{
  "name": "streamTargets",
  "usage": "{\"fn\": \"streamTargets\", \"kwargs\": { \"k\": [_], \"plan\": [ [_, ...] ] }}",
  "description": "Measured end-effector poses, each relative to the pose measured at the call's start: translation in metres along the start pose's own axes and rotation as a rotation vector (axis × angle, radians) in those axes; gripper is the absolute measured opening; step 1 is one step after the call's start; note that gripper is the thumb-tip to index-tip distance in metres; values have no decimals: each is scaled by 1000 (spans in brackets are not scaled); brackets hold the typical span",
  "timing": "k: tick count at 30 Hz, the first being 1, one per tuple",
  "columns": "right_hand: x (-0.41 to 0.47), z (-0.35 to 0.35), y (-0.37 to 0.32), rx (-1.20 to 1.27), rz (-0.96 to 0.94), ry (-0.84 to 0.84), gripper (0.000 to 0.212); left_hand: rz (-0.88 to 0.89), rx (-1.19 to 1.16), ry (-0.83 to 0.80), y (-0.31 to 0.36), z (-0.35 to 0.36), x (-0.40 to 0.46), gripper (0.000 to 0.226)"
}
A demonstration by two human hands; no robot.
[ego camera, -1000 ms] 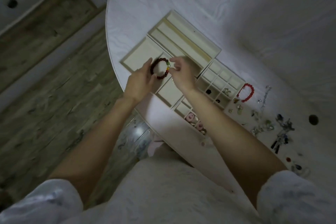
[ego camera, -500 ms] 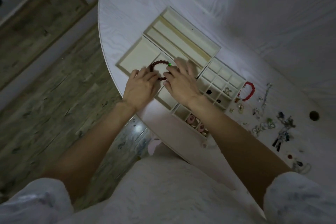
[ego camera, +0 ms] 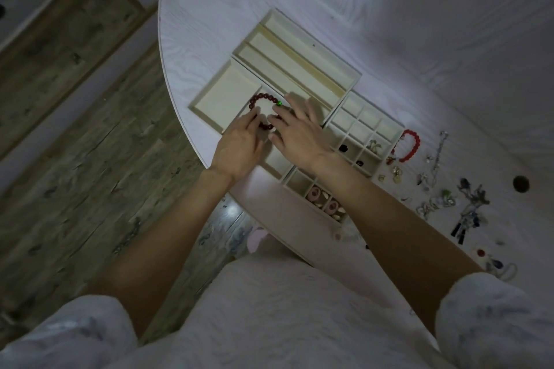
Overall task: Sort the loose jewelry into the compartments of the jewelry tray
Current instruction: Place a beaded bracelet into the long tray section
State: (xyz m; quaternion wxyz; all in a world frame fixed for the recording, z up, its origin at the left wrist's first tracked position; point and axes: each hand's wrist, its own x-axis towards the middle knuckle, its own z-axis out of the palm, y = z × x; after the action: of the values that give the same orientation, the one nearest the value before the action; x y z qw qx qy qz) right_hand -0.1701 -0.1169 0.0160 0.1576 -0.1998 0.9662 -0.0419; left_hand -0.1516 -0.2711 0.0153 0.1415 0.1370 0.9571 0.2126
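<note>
White wood-grain table [ego camera: 389, 24] is filling the upper right of frame, plank floor showing at left. Near bottom, pale sleeves and both forearms are reaching up toward centre frame. Left hand [ego camera: 239, 148] is lying low with fingers touching the near arc of the dark red bracelet [ego camera: 263, 112]; right hand [ego camera: 299, 132] is spreading flat, fingers loose, resting at its right side by the green bead. Neither is pinching it now. Bracelet is sitting in a mid-sized compartment of the jewelry tray [ego camera: 353, 78], centre frame, beside the big square section. Compared with a second ago, it was being held up between both hands; now it is lying down in the compartment, so this piece looks placed and the hands are likely just settling it. Camera view is also shifting slightly. Further right, the bright red bracelet [ego camera: 409, 145] and loose pile of small jewelry [ego camera: 449, 198] are waiting outside the tray, so plenty is remaining.
</note>
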Motion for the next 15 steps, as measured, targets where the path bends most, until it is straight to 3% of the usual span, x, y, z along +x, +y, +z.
{"fn": "streamTargets", "kwargs": {
  "k": [7,12,15],
  "plan": [
    [-6,-3,0,154,8,66,43,-5,-11,53,3,0,-10,46],
    [-55,-10,8,339,51,345,31,119,71,170,19,-3,-23,43],
    [-113,-4,26,354,150,524,28,293,-41,258,54,1,-32,34]
  ]
}}
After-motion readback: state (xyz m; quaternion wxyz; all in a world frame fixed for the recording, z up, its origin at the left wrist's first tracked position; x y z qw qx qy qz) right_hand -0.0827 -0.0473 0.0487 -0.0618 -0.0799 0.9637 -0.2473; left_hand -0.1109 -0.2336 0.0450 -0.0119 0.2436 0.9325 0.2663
